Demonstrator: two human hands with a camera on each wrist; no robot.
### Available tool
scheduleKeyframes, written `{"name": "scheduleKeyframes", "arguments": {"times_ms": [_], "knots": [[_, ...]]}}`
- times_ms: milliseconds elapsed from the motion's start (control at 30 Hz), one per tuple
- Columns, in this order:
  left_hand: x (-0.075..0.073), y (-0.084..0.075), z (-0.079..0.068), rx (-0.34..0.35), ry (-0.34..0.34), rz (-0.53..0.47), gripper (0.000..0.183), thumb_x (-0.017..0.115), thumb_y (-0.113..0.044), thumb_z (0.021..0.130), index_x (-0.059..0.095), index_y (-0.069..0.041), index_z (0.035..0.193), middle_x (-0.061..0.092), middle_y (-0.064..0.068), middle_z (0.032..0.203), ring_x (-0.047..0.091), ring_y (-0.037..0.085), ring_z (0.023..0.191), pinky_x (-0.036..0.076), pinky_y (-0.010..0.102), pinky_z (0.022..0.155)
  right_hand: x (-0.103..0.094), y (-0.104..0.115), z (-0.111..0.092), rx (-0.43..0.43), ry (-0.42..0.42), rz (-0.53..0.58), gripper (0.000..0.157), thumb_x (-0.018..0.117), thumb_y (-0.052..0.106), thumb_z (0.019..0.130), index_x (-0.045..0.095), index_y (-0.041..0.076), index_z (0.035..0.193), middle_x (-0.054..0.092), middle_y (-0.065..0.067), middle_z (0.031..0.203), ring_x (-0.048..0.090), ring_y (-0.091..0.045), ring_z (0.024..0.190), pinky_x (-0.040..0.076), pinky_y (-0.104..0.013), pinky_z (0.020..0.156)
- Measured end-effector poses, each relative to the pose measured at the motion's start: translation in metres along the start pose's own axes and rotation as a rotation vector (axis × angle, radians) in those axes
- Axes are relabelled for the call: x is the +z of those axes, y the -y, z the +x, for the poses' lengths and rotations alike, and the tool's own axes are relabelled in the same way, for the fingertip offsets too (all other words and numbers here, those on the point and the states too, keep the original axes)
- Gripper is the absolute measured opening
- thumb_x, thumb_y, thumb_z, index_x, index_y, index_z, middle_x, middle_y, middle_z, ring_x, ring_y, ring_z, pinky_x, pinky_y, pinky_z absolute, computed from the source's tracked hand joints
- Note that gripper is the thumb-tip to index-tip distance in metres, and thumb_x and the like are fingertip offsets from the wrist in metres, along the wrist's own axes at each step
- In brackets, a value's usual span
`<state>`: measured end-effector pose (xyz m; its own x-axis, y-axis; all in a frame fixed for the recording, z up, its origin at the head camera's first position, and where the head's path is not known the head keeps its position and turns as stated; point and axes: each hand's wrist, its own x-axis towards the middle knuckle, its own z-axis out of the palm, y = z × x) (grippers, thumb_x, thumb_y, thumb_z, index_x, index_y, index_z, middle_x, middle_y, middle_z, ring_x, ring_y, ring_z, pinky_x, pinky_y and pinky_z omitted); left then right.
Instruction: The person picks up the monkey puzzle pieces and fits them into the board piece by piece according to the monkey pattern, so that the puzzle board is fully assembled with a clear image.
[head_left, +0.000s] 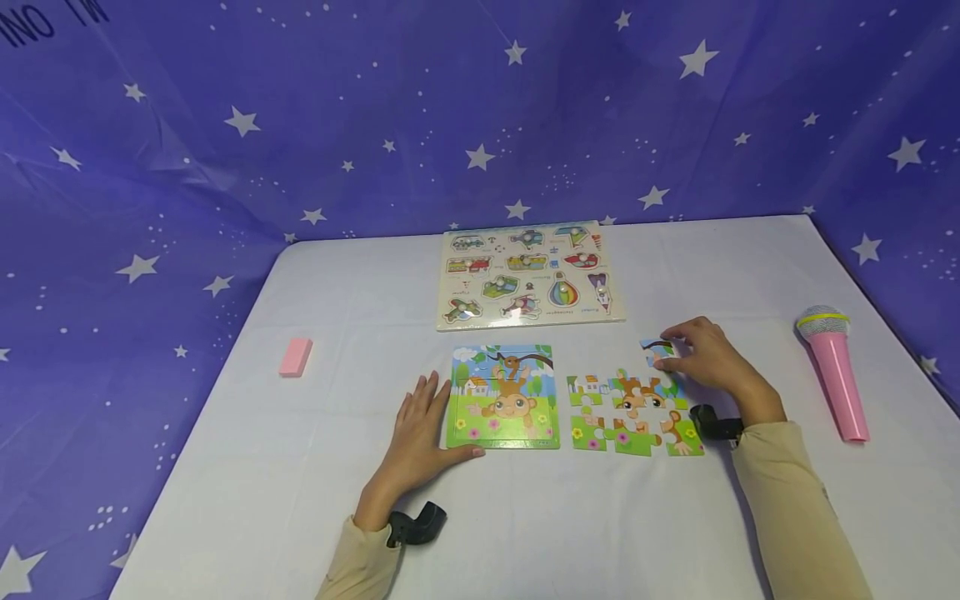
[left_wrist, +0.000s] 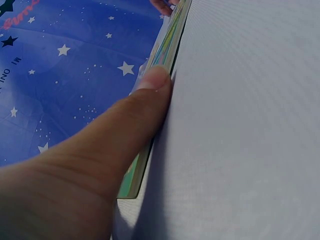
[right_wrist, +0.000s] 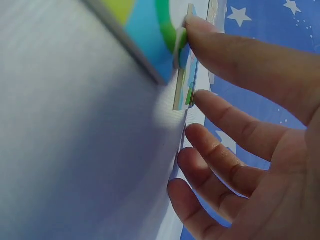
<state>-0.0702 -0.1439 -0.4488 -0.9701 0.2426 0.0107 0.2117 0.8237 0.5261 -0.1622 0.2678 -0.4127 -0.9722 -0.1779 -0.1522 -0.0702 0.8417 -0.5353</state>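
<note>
A square monkey puzzle board [head_left: 504,397] lies on the white table. My left hand [head_left: 416,433] spreads around its lower left corner, fingers along the left side and thumb on the near edge. In the left wrist view, the thumb [left_wrist: 135,110] lies straight against the board's edge. To the right, my right hand [head_left: 708,358] pinches a blue corner puzzle piece [head_left: 656,353] with a branch printed on it, between thumb and index finger. Loose puzzle pieces [head_left: 633,438] lie below that hand, roughly arranged as a monkey picture. The right wrist view shows the pinched piece [right_wrist: 186,82] edge-on.
A wrapped vehicle peg puzzle [head_left: 528,279] lies behind the board. A pink toy microphone [head_left: 834,375] is at the right and a pink block [head_left: 296,357] at the left. A blue star-printed curtain [head_left: 480,117] surrounds the table's back and sides.
</note>
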Motion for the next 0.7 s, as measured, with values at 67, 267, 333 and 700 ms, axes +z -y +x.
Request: {"name": "scheduleKeyframes", "arguments": {"times_ms": [67,267,333,700], "knots": [[0.0001,0.0002,0.0001,0.001,-0.001,0.000,0.105,0.074,-0.055,0.063,0.025,-0.005,0.143,0.013,0.014,0.152,0.004,0.030,0.142,0.006,0.049,0.114,0.0002,-0.0005,0.0005,-0.008,-0.002,0.003,0.049,0.069,0.024,0.078,0.055,-0.007,0.113,0.042,-0.029,0.118,0.039,-0.041,0.104,0.035,-0.057,0.090],[0.0003,0.0003,0.0006,0.001,-0.001,0.002,0.105,0.073,-0.055,0.063,0.025,-0.005,0.143,0.014,0.014,0.152,0.005,0.030,0.142,0.006,0.049,0.114,0.0022,-0.0017,0.0015,-0.010,-0.009,0.052,0.044,0.070,0.020,0.078,0.055,-0.007,0.110,0.047,-0.025,0.110,0.044,-0.035,0.097,0.039,-0.050,0.085],[0.0000,0.0001,0.0007,-0.002,0.002,-0.001,0.105,0.073,-0.055,0.064,0.025,-0.006,0.143,0.013,0.014,0.152,0.004,0.030,0.142,0.006,0.048,0.115,0.0028,-0.0019,0.0018,-0.009,-0.013,0.062,0.047,0.070,0.019,0.077,0.052,-0.006,0.113,0.048,-0.024,0.107,0.045,-0.034,0.096,0.039,-0.048,0.084],[-0.0012,-0.0015,0.0001,-0.012,0.010,-0.014,0.105,0.074,-0.054,0.064,0.024,-0.007,0.143,0.012,0.013,0.153,0.003,0.029,0.142,0.006,0.048,0.115,0.0045,-0.0014,0.0003,-0.040,-0.076,0.086,0.056,0.073,0.014,0.074,0.045,-0.001,0.121,0.044,-0.024,0.106,0.044,-0.033,0.092,0.039,-0.042,0.075]]}}
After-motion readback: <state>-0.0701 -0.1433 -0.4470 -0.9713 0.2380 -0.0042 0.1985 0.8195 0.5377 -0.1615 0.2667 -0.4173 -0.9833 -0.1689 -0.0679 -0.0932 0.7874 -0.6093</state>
